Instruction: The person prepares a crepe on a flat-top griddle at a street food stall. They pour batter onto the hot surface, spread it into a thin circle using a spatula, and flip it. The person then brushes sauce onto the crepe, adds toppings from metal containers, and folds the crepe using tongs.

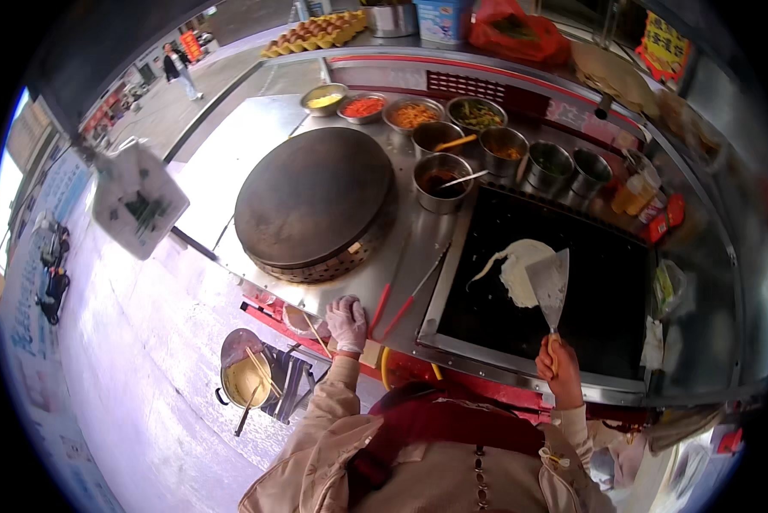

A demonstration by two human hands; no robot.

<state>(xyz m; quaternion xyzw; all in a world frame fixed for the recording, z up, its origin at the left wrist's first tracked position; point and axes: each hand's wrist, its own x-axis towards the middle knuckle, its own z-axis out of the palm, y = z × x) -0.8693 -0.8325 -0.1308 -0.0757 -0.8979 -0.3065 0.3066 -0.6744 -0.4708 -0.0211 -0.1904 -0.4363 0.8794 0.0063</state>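
Observation:
My right hand point(560, 370) grips the wooden handle of a wide metal scraper point(550, 282), its blade over the right part of a pale piece of dough point(520, 272) on the black flat griddle point(605, 320). One thin strip of the dough trails to the left. My left hand point(347, 324), in a clear plastic glove, rests with curled fingers at the counter's front edge; whether it holds anything cannot be told. Beside it lie tongs with red handles point(402, 315). A round crepe griddle point(313, 192) stands beyond my left hand.
Steel bowls of shredded fillings point(413, 115) and a sauce pot with a spoon point(442, 200) line the back. Egg trays point(316, 33) stand on the upper shelf. A batter pot point(247, 383) sits low at left; a white tray point(175, 211) hangs there. A person point(179, 69) walks far off.

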